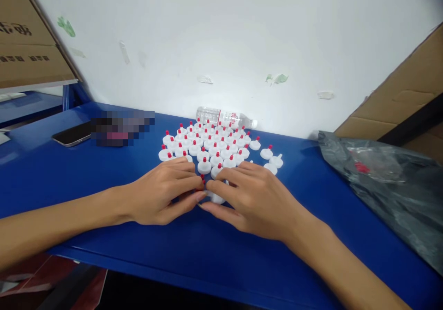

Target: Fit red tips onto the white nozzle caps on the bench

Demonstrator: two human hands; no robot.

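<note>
My left hand (171,190) is closed in a pinch, with a small red tip (201,181) showing at its fingertips. Facing it, my right hand (247,194) has its fingers closed on a white nozzle cap (217,199), a round disc whose narrow spout points left toward my left thumb. The fingertips nearly meet, and the fingers partly hide both parts. Just beyond the hands stands a cluster of similar white caps (204,165), most with red tips on their spouts. To the right, a white cap (276,161) has a bare spout.
A clear plastic bottle (224,117) lies against the white wall behind the caps. On the blue table (138,250), a phone (73,134) rests at the left beside a blurred-out patch. A grey plastic bag (391,194) with a clear bag of red pieces (362,167) covers the right side.
</note>
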